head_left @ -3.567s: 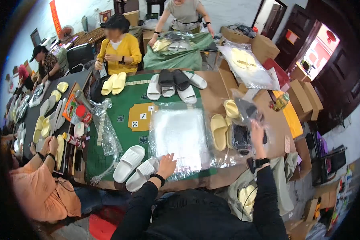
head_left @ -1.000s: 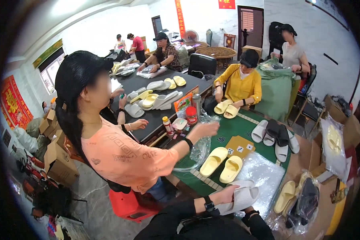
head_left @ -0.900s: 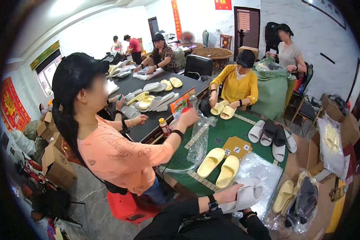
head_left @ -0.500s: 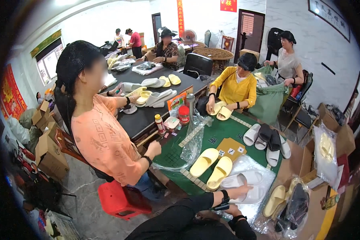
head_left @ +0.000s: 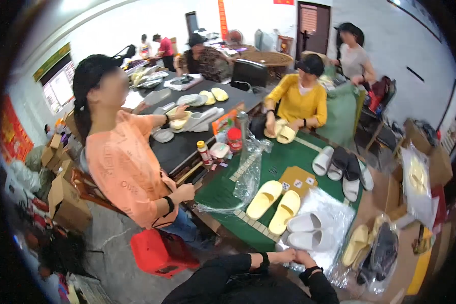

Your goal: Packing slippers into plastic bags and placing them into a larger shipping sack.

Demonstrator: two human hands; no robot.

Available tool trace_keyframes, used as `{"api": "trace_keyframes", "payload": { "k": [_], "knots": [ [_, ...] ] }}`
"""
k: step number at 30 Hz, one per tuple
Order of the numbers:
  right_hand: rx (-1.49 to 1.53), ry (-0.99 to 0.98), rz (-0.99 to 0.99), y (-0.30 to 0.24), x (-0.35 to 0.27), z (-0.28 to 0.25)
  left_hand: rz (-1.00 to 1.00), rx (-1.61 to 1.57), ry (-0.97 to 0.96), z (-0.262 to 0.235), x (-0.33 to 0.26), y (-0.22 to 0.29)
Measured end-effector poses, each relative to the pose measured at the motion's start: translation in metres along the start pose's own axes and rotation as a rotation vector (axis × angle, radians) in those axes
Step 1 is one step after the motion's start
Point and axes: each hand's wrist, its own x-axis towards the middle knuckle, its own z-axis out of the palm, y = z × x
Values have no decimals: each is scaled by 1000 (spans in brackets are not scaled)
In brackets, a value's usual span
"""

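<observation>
My left hand (head_left: 287,255) and my right hand (head_left: 305,259) meet at the near edge of the stacked clear plastic bags (head_left: 339,209), fingers curled inward. What is between the fingers, if anything, is too small to make out. Just beyond them, a pair of grey slippers (head_left: 309,239) lies on the bags. To their left on the green table mat (head_left: 223,188), two pale yellow slippers (head_left: 264,199) lie side by side. Right of the bags are a yellow slipper (head_left: 355,244) and dark slippers (head_left: 381,254) wrapped in plastic.
Grey and black slippers (head_left: 345,169) stand at the mat's right. Across the table, a person in yellow (head_left: 295,101) handles yellow slippers (head_left: 286,133). At left, a person in orange (head_left: 131,172) stands by a red stool (head_left: 159,253). A red-lidded jar (head_left: 234,138) and crumpled plastic (head_left: 248,172) sit between.
My left hand has come off the grey slippers and drawn back toward me, beside my right hand. The slippers now lie untouched on the bags. The view has shifted slightly.
</observation>
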Motion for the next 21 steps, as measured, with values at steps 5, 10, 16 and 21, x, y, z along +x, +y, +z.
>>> {"api": "trace_keyframes", "payload": {
  "k": [5,10,16,21],
  "knots": [
    [187,-51,16,-52,-17,-54,107,-155,132,-2,-44,59],
    [397,415,113,-110,-40,-80,115,129,96,-57,-17,-28],
    [497,576,570,-78,-156,-44,-219,200,42,8,-12,55],
    [448,934,754,-59,-236,16,-334,186,-256,75,-13,118]
  ]
}}
